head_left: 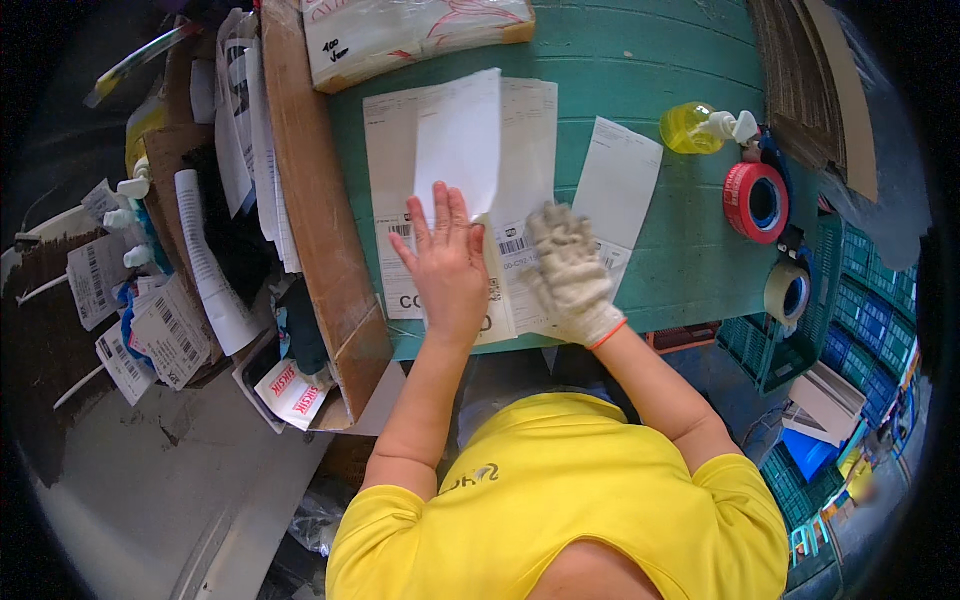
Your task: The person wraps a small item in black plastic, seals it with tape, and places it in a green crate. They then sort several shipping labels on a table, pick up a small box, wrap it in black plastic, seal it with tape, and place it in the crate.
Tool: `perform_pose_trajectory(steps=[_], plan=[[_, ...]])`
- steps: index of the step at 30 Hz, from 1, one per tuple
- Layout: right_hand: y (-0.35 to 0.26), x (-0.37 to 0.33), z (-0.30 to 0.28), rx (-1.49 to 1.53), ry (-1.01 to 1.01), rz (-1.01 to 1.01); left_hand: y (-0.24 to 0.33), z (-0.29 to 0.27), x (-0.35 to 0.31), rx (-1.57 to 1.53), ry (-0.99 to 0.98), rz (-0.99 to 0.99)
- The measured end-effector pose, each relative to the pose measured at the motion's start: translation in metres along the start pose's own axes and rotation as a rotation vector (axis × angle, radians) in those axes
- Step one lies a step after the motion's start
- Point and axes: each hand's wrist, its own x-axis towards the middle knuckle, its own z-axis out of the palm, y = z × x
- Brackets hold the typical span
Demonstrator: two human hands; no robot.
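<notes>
My left hand (449,268), bare, lies palm down with its fingers spread over printed white label sheets. Under its fingertips a blank white sheet (458,140) stretches away from me, its near corner curling by my thumb. My right hand (572,268) wears a pale knitted glove with an orange cuff edge. It rests on the labels with fingers loosely bent but apart, and its fingertips are partly hard to make out. Beneath both hands, the label sheets (393,150) overlap and carry barcodes. Another label sheet (620,185) slants out beyond the gloved hand.
The green table (700,265) bears a plastic-wrapped package (420,40) at its far side. To the right are a yellow pump bottle (690,128), red tape (755,203), clear tape (787,293) and stacked cardboard (815,90). An open carton (320,190) edges the left.
</notes>
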Motion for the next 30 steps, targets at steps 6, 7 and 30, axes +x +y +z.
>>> perform_pose_trajectory(steps=[6, 7, 30], plan=[[0.061, -0.019, -0.025, -0.323, -0.115, 0.299, 0.009, 0.068, -0.013, 0.119, -0.133, 0.122], [0.068, -0.023, -0.025, -0.318, -0.027, 0.243, 0.009, 0.076, -0.015, 0.118, -0.090, 0.121], [0.085, -0.033, -0.027, -0.354, 0.062, 0.232, -0.092, 0.057, -0.001, 0.117, 0.179, -0.068]])
